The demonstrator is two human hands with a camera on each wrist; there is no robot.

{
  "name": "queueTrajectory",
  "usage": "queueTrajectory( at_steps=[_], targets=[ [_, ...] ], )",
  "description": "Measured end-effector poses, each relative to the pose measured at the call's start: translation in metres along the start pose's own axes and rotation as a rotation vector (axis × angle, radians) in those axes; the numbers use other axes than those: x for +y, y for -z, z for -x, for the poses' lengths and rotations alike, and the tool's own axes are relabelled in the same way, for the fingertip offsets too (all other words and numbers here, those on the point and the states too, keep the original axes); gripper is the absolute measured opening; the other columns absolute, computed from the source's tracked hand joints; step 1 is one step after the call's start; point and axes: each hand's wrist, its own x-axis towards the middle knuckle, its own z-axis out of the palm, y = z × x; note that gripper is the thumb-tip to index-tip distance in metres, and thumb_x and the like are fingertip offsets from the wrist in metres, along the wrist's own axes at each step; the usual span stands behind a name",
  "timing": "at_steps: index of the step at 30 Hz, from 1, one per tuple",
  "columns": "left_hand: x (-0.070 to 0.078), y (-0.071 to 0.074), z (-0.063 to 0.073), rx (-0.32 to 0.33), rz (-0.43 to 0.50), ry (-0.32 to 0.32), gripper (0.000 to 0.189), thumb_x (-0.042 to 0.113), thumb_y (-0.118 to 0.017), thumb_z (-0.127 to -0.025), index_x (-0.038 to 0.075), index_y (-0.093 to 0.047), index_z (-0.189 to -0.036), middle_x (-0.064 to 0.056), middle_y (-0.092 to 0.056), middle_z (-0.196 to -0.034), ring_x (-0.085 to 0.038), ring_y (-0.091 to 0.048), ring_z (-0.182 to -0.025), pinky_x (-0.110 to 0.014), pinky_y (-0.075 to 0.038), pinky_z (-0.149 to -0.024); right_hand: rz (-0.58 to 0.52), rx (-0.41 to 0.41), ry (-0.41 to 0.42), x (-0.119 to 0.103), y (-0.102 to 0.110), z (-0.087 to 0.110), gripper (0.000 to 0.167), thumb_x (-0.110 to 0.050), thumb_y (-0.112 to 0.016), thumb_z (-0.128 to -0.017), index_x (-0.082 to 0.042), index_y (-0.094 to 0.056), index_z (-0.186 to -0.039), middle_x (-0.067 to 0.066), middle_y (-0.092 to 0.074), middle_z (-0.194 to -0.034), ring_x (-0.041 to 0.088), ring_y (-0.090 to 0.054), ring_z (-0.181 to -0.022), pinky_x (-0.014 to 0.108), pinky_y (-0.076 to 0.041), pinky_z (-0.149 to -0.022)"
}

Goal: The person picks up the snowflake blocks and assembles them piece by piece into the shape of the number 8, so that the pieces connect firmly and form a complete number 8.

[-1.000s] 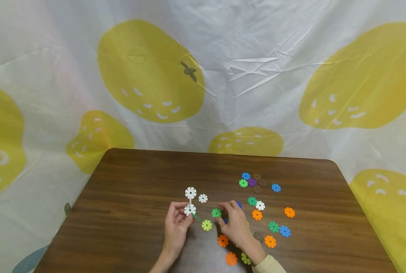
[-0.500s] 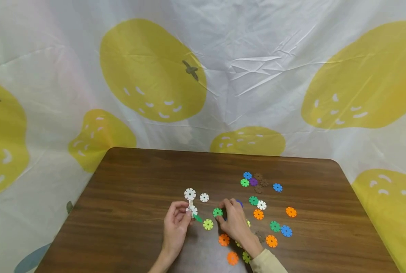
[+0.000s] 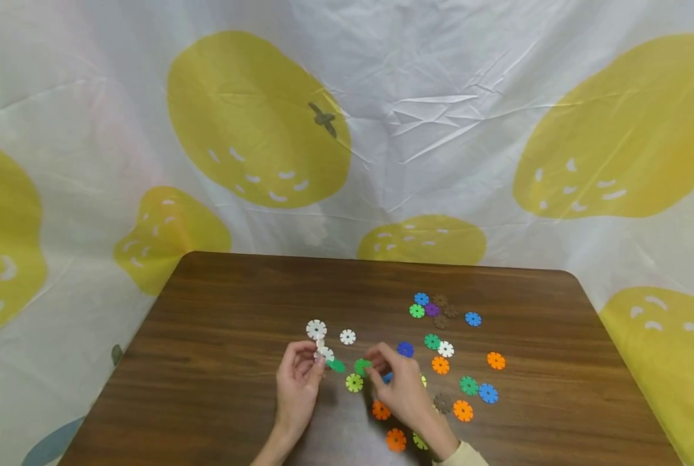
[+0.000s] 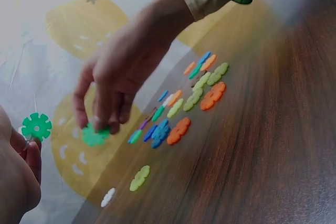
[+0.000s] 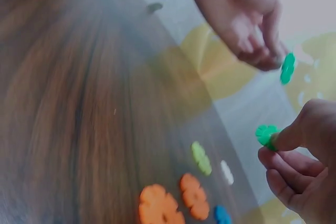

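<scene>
My left hand (image 3: 296, 388) pinches a small chain of notched plastic discs above the table. Two white discs (image 3: 316, 329) face up in the head view, with a thin edge-on piece between them. A green disc (image 3: 336, 366) sticks out at the chain's lower right; it also shows face-on in the left wrist view. To the right, my right hand (image 3: 404, 388) holds a separate green disc (image 5: 265, 132) between thumb and fingers, lifted off the wood. A short gap separates the two green discs. The left fingers hide part of the chain.
On the brown table (image 3: 219, 310) lie a loose white disc (image 3: 347, 336) and a lime disc (image 3: 354, 383) near the hands. Several orange, blue, brown and green discs spread to the right, such as an orange one (image 3: 463, 411). A fruit-print cloth (image 3: 393, 142) hangs behind.
My right hand has picked the green disc up from the table and moved it slightly left. The chain in my left hand has turned, so its green disc shows more of its face.
</scene>
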Motion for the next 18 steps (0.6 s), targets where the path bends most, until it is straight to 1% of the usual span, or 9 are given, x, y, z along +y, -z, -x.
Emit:
queueTrajectory(
  at_steps=[6, 9, 18],
  targets=[
    [-0.002, 0.000, -0.001, -0.002, -0.003, 0.013, 0.024, -0.017, -0.061, -0.089, -0.017, -0.051, -0.110, -0.004, -0.059, -0.093, -0.008, -0.063, -0.078, -0.020, -0.057, -0.066, -0.037, 0.012, 0.049, -0.018, 0.005, 0.005, 0.023, 0.004, -0.076, -0.082, -0.010, -0.068, -0.098, -0.002, -0.071, -0.081, 0.001, -0.063, -0.069, 0.025, -0.059, -0.065],
    [-0.001, -0.001, -0.002, 0.001, -0.007, 0.014, 0.025, -0.017, -0.061, -0.088, -0.017, -0.051, -0.111, -0.006, -0.059, -0.092, -0.008, -0.063, -0.077, -0.019, -0.056, -0.066, -0.056, 0.014, 0.056, -0.024, 0.007, 0.006, 0.023, 0.003, -0.076, -0.082, -0.011, -0.068, -0.098, -0.002, -0.072, -0.082, 0.001, -0.063, -0.070, 0.025, -0.059, -0.066],
    [0.001, -0.002, -0.002, 0.002, -0.018, 0.028, 0.024, -0.017, -0.060, -0.088, -0.016, -0.052, -0.111, -0.008, -0.059, -0.092, -0.008, -0.062, -0.076, -0.019, -0.056, -0.064, -0.103, 0.017, 0.067, -0.029, 0.009, 0.006, 0.019, -0.003, -0.077, -0.085, -0.012, -0.069, -0.100, 0.005, -0.074, -0.087, 0.002, -0.065, -0.073, 0.024, -0.060, -0.070]
  ],
)
